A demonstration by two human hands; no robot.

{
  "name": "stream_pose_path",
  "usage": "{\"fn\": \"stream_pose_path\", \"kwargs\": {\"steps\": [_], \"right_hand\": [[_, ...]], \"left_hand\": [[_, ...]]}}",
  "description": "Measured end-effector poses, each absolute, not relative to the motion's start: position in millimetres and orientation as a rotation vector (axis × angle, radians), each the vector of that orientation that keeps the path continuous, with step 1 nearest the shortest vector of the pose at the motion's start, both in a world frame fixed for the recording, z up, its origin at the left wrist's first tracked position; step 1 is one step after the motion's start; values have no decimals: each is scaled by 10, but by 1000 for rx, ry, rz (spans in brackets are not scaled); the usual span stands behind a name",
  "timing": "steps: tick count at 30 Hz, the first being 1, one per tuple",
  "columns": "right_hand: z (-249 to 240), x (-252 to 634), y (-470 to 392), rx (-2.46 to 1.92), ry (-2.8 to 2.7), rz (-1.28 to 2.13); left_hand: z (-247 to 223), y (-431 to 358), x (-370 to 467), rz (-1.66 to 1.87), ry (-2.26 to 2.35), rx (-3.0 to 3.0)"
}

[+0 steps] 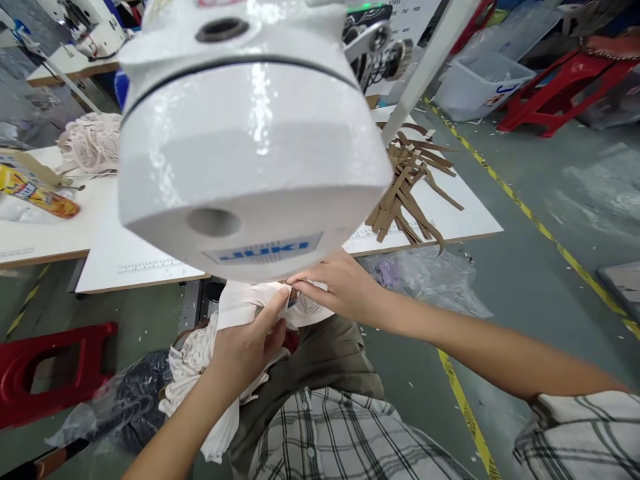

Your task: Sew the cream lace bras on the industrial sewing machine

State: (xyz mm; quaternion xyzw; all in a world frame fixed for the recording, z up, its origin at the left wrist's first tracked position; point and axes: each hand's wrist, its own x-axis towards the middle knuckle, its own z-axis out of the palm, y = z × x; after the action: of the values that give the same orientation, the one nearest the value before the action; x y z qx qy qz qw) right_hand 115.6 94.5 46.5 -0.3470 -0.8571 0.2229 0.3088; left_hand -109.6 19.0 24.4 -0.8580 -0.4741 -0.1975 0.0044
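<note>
Glossy and rounded, one white sewing machine (255, 147) fills the upper middle, its hard casing marked by two round recesses and a single blue-lettered JUKI label near the bottom edge. Beneath and beyond it spreads a smooth white worktable (473, 223) with a thin brown edge. Two moulded red plastic stools (55, 363) stand on the floor, one at lower left, the other at upper right near one translucent, box-shaped bin (483, 83). Next in bulk comes a crumpled, cream-coloured lacy heap (187, 367), soft and folded, beside the olive trousers (345, 360). On the table's right side lies a loose tangle of flat, narrow brown strips (400, 193), well over a dozen but too overlapped to count; at far left sits one mound of loopy, pale fabric (93, 143). Smaller is the pale cloth (237, 307), smooth and matte with a patterned, lace-like part to the right, held just below the machine's lower edge, above the lap. Two bare hands meet there: the left hand (253, 340) pinches it between thumb and forefinger, while the right hand (345, 287) brings its fingertips together at the same edge, both with hardly any gap; exactly what lies between the tips is too small to tell. Last, one shiny orange-and-yellow packet (37, 193) lies at far left.
</note>
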Motion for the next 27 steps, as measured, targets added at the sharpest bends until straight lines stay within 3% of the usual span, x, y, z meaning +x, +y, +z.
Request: {"fn": "stream_pose_path", "kwargs": {"steps": [9, 20, 27], "right_hand": [[495, 1133, 1021, -912, -2187, 644], [293, 1178, 929, -624, -2200, 292], [387, 1159, 930, -654, -2266, 79]], "left_hand": [[245, 62, -888, -504, -1643, -2475], [417, 93, -915, -393, -1690, -2520], [463, 242, -1230, -317, -1417, -2796]]}}
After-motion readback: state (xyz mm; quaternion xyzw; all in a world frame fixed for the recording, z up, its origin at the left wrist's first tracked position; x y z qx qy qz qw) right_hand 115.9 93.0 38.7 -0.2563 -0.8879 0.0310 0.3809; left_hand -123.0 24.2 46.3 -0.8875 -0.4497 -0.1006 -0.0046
